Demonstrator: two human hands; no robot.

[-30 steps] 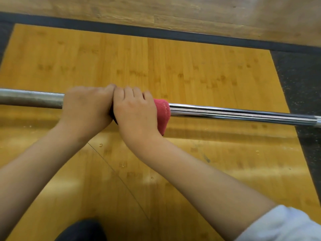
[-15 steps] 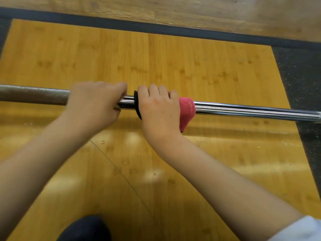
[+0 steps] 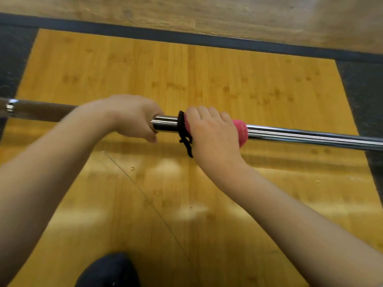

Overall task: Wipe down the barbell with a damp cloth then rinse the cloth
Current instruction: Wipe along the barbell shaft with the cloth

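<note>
While the barbell (image 3: 300, 136) lay level above the wooden lifting platform (image 3: 248, 79), the left hand (image 3: 128, 117) gripped its shaft, fingers curled round it. Just beside it, with a short stretch of bare chrome between them, the right hand (image 3: 211, 133) clasped a pink cloth (image 3: 240, 131) wrapped round the bar, the cloth's black edge showing on the left-hand side.

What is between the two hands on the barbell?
In the head view, a short bare stretch of barbell separates the left hand from the right hand, ending at the black edge of the cloth.
</note>
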